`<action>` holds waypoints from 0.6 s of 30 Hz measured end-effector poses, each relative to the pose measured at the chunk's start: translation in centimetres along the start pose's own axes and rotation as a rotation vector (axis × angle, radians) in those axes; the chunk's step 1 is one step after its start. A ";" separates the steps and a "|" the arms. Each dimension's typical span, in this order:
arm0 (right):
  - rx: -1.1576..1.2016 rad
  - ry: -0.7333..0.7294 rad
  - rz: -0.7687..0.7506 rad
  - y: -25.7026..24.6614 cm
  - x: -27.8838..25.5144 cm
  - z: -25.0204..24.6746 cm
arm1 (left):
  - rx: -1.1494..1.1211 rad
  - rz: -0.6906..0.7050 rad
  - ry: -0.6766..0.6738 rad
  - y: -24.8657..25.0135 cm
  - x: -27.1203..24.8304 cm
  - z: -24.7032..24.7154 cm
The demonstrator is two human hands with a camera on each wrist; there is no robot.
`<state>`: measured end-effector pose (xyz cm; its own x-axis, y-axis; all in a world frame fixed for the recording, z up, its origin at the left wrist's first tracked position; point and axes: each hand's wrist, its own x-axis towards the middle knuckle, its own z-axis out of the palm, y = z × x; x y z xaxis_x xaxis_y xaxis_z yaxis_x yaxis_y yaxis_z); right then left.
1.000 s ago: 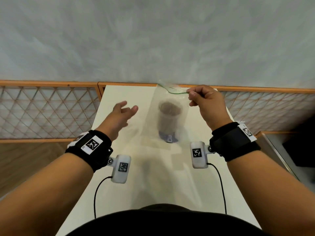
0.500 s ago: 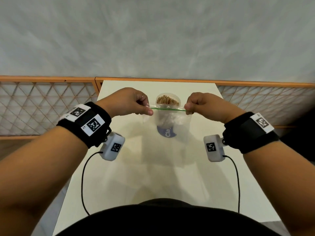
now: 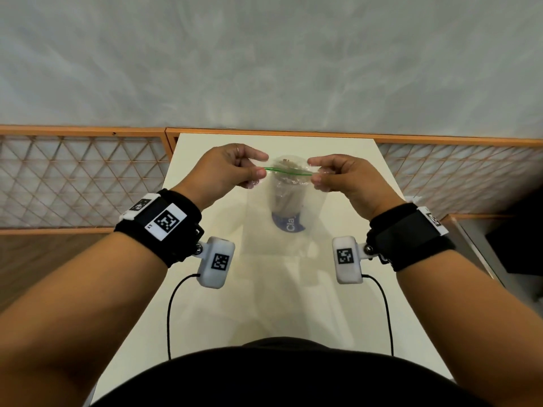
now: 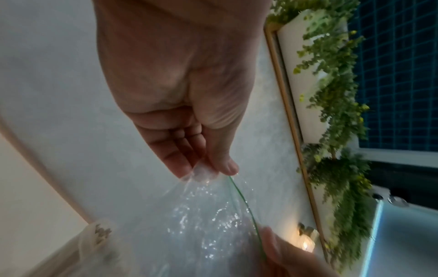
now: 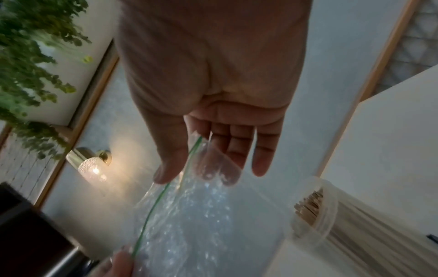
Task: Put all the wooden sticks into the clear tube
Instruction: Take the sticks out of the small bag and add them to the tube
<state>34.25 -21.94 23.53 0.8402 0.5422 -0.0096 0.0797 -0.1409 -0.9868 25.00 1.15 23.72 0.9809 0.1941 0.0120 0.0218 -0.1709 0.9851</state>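
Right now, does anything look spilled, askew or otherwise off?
Nothing spilled. One oddity: both hands, left hand and right hand, pinch an empty clear bag by its green strip, in front of the upright tube, which already holds sticks.

Wooden sticks (image 5: 309, 207) upright inside clear tube (image 5: 315, 209)

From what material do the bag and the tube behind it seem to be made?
Bag: thin clear plastic film, probably; it crinkles, glints, and has a green zip line. Tube: clear, slightly cloudy plastic, likely stiff, since its round rim holds shape. Sticks inside look like pale, matte wood.
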 end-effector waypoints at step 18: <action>-0.578 -0.048 -0.102 -1.7 1.5 4.7 | 0.354 -0.036 0.133 0.1 -0.4 1.2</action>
<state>32.84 -17.01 24.39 0.7888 0.6117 0.0601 0.4494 -0.5073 -0.7354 24.85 -0.06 23.62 0.9452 0.3257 0.0239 0.1438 -0.4808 0.8649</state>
